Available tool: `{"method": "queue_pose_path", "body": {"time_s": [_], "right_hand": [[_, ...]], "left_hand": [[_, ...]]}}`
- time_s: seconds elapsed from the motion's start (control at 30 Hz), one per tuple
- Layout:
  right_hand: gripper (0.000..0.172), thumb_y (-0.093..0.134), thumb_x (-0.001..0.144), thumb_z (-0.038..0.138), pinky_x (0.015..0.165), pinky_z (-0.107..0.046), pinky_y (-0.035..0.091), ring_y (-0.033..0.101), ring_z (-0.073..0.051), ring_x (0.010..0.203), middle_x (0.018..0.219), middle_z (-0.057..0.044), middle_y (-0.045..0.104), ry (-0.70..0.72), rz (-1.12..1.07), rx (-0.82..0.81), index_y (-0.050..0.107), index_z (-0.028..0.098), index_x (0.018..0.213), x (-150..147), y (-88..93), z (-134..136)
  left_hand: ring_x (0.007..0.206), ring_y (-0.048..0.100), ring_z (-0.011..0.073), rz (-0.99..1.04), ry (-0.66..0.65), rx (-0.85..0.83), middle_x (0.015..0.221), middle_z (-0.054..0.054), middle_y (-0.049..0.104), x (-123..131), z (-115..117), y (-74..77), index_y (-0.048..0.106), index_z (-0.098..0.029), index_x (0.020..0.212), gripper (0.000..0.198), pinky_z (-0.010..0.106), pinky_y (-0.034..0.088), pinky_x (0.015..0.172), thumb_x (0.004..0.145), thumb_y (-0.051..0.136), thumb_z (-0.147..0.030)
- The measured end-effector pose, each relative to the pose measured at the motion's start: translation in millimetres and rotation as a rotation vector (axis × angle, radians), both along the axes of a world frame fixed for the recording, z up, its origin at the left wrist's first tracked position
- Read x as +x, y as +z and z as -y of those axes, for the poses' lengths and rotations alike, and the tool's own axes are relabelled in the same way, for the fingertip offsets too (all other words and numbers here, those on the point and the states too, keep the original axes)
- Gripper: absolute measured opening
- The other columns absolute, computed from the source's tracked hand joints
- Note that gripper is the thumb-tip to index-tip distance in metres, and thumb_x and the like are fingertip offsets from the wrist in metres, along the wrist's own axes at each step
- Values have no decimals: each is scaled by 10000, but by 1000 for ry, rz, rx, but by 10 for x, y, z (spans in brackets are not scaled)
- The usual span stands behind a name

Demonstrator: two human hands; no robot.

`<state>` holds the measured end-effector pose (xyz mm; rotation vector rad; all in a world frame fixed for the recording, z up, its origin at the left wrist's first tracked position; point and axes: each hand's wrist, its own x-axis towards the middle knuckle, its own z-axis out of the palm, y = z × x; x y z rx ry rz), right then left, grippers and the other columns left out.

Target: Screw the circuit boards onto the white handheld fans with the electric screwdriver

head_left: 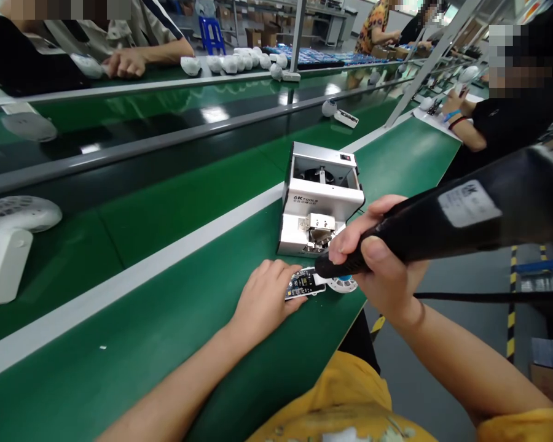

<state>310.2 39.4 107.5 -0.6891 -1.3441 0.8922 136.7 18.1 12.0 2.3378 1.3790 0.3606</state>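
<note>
While your left hand (pixel 265 298) steadies the work from the left, a populated circuit board (pixel 300 285) in a slim white housing (pixel 309 296) lies directly between your two hands, low over the green workbench (pixel 188 313). Your left thumb sits along the near edge and your fingers curl over the far edge, so you are pinching the housing across its width and covering its left end. Your right hand (pixel 387 270) is to the right of the board and higher, its fingers wrapped around the black electric screwdriver (pixel 419 224), with the thumb against the near side of the barrel. The tool slants down to the left, its nose over the right end of the board; you cannot tell from this angle whether the bit touches a screw.

Just beyond that end, partly under the nose, is a round white vented fan head (pixel 343 286); the tool hides where it meets the housing. Right behind the work stands your silver screw feeder (pixel 299 212), marked "6K TOOLS". Past the white rail (pixel 133 283), a white fan (pixel 23 213) lies on the green conveyor (pixel 96 245), well apart from your hands on the left.
</note>
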Motion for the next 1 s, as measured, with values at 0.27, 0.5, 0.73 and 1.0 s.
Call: {"method": "queue_pose_path", "body": {"time_s": [0.27, 0.5, 0.73, 1.0], "right_hand": [[255, 667, 917, 229, 538, -329, 517, 603, -150, 525, 696, 61, 631, 59, -31, 17, 509, 260, 1114, -33, -181, -56], [234, 721, 866, 272, 575, -353, 549, 600, -162, 551, 700, 51, 622, 51, -24, -23, 537, 267, 1011, -89, -233, -96], [296, 725, 875, 325, 684, -418, 569, 622, -191, 602, 709, 40, 644, 41, 67, 3, 545, 285, 1107, -21, -157, -87], [254, 729, 859, 332, 562, -387, 528, 559, -177, 511, 669, 54, 595, -204, -51, 178, 557, 319, 1045, -13, 244, -183]], "left_hand": [[1037, 564, 287, 16, -5, 8, 1147, 76, 655, 3, 4, -10, 590, -194, 1303, 486, 414, 482, 877, 880, 758, -366], [1032, 568, 286, 8, -5, 28, 1120, 76, 650, 1, 20, -33, 579, -200, 1313, 504, 409, 480, 862, 879, 758, -383], [1044, 576, 288, 9, -3, 19, 1127, 74, 656, 8, 4, -32, 586, -210, 1293, 486, 415, 482, 874, 872, 760, -380], [1033, 582, 282, -3, 6, 7, 1122, 72, 658, 9, 2, -21, 587, -204, 1304, 497, 404, 486, 872, 872, 760, -376]]}}
